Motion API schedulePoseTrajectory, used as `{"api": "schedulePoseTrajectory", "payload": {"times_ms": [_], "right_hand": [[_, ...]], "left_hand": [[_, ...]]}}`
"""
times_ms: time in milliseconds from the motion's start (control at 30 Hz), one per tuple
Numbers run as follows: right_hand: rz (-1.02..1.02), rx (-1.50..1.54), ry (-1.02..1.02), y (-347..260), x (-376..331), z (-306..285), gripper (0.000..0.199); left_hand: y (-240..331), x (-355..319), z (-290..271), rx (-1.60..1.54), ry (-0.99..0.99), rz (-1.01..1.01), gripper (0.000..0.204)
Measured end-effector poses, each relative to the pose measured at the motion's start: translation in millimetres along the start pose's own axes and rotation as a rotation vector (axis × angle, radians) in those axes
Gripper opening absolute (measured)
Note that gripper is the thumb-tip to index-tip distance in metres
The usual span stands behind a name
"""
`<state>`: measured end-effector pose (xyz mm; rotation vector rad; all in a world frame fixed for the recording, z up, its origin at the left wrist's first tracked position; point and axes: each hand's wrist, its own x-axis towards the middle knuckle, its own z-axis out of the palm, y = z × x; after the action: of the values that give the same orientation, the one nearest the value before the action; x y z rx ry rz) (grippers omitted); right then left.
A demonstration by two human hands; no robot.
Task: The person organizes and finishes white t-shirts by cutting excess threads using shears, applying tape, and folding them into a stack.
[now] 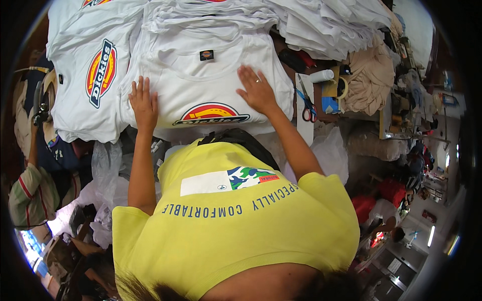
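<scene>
A white sleeveless shirt (201,83) lies spread in front of me, its neckline and dark neck label (206,55) toward the far side. Its coloured chest print (211,114) hangs near the table's front edge. My left hand (144,100) rests flat on the shirt's left side, fingers stretched out. On its right side, near the armhole, my right hand (257,90) lies flat too, a ring on one finger. Neither hand holds anything. Left of my left hand is another stack of white printed shirts (80,100).
More white garments (331,25) are piled at the back right. Right of the shirt lie scissors (308,108), a white roll (321,76), a tape roll (343,88) and beige cloth (369,78). A person's striped sleeve (30,195) shows at left; people work at far right.
</scene>
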<state>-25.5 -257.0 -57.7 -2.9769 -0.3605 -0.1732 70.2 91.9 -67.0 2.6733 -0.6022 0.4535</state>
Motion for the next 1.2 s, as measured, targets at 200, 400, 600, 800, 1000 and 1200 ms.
{"api": "schedulePoseTrajectory", "payload": {"times_ms": [200, 400, 600, 800, 1000, 1200], "right_hand": [[0.316, -0.068, 0.518, 20.4, 44.8, -34.1, 0.061], [0.225, 0.200, 0.529, 76.9, 40.5, 9.3, 0.029], [0.933, 1.051, 0.283, 95.8, 61.9, -33.6, 0.043], [0.939, 1.227, -0.173, 108.8, 69.6, -46.9, 0.053], [0.677, 1.916, -0.069, 123.7, 88.4, -40.9, 0.059], [0.773, 2.079, 0.245, 133.7, 91.3, -2.2, 0.063]], "left_hand": [[-5.9, 0.4, -3.4, 0.215, -0.134, 0.038, 0.052], [-11.3, 41.2, 3.6, 0.081, -0.032, -0.017, 0.064], [-41.0, 98.5, -2.4, -0.655, -0.184, -0.559, 0.072], [-42.8, 122.9, -15.8, -1.107, -0.823, -0.771, 0.059], [-65.4, 143.8, 5.8, -1.818, -0.667, -0.669, 0.055], [-102.3, 152.1, 48.0, -2.306, -0.689, -0.817, 0.073]]}}
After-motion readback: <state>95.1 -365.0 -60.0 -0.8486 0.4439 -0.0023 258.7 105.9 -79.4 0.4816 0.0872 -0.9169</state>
